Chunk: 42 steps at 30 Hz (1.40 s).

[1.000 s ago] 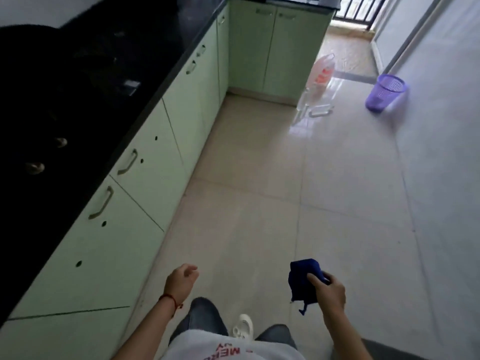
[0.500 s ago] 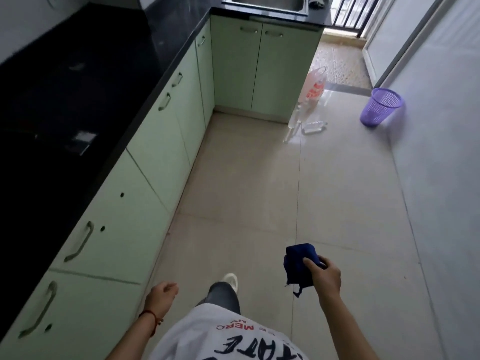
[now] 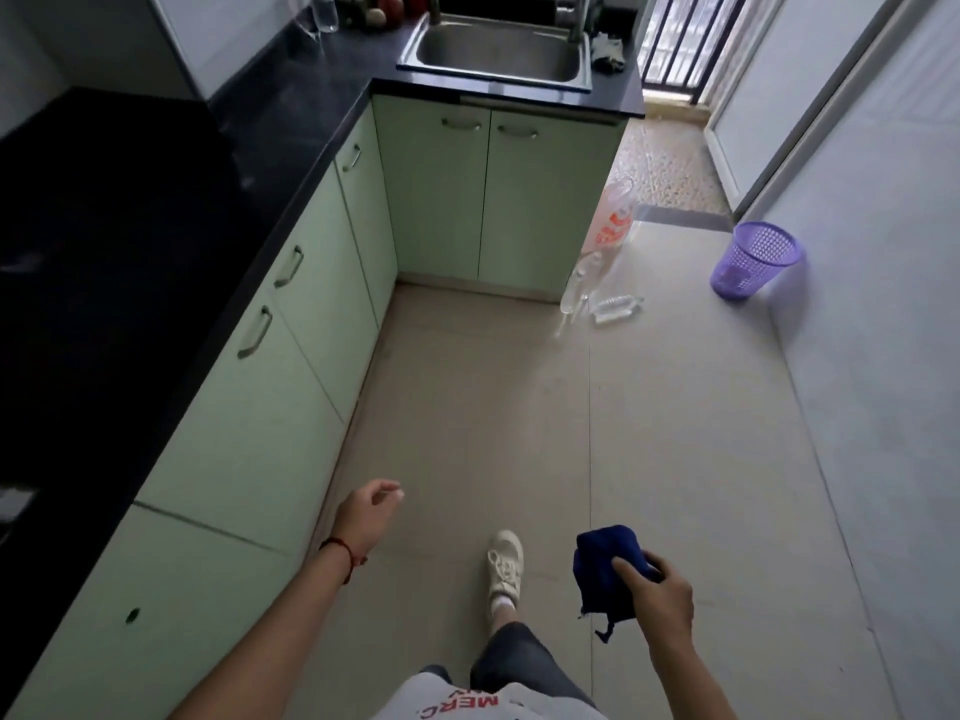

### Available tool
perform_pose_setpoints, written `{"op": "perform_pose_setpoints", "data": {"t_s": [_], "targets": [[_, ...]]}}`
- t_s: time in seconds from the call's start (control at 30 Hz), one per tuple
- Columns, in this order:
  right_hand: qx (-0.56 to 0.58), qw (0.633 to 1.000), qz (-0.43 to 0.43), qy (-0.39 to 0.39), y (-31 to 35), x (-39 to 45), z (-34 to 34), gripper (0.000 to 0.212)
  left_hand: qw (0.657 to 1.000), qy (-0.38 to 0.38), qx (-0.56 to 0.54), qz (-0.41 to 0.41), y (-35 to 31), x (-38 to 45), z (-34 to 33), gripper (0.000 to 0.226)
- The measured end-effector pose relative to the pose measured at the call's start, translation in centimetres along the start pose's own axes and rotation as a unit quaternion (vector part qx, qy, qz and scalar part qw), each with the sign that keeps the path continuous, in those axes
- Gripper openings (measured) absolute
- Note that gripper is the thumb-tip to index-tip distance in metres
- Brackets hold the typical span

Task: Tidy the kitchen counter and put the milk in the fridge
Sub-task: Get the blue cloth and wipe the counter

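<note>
Beside the wall a purple basket [image 3: 754,259] stands; right hand [image 3: 655,595] grips a blue cloth [image 3: 602,569], left hand [image 3: 366,514] loose.

We see a bench [image 3: 291,163] of dark, polished stone, glossy enough to catch pale reflections. The sink [image 3: 498,57] is brushed steel with a dull sheen. The cabinet doors [image 3: 545,200] look like smooth, matt pale-green laminate with metal handles. The floor tiles [image 3: 675,433] are smooth and faintly glossy. The purple bin [image 3: 753,262] is perforated plastic. The blue cloth [image 3: 602,574] in our right hand [image 3: 657,597] is soft, matt fabric, with a thread hanging.
</note>
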State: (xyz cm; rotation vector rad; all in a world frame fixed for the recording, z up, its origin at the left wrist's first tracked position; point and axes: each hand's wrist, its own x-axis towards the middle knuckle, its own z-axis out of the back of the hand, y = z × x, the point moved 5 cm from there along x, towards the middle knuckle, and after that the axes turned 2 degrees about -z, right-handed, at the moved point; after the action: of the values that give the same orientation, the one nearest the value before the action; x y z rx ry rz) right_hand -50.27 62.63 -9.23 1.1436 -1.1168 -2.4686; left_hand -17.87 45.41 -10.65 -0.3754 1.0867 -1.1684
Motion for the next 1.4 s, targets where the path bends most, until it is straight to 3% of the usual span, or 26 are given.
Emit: {"op": "perform_pose_setpoints", "data": {"t_s": [0.3,0.63,0.83,1.07,1.27,1.4], "targets": [[-0.048,0.995,0.053,0.071,17.5,14.0,-7.0,0.038,0.994,-0.073,-0.029,0.072,-6.0,8.9,1.2,0.022],[-0.095,0.974,0.113,0.172,33.6,22.6,-21.5,0.033,0.969,-0.140,-0.092,0.184,-5.3,18.7,4.5,0.021],[-0.102,0.976,0.108,0.162,40.0,26.4,-27.5,0.030,0.977,-0.133,-0.093,0.138,-12.5,29.2,8.0,0.023],[-0.116,0.963,0.122,0.209,47.0,29.8,-34.2,0.022,0.979,-0.163,-0.100,0.067,-22.9,39.5,13.8,0.024],[-0.170,0.932,0.159,0.278,53.4,31.6,-42.9,0.031,0.953,-0.236,-0.166,0.093,-23.9,42.9,16.5,0.017],[-0.219,0.877,0.210,0.372,59.0,30.4,-50.4,0.033,0.914,-0.338,-0.183,0.134,-23.5,42.4,18.4,0.024]]}}
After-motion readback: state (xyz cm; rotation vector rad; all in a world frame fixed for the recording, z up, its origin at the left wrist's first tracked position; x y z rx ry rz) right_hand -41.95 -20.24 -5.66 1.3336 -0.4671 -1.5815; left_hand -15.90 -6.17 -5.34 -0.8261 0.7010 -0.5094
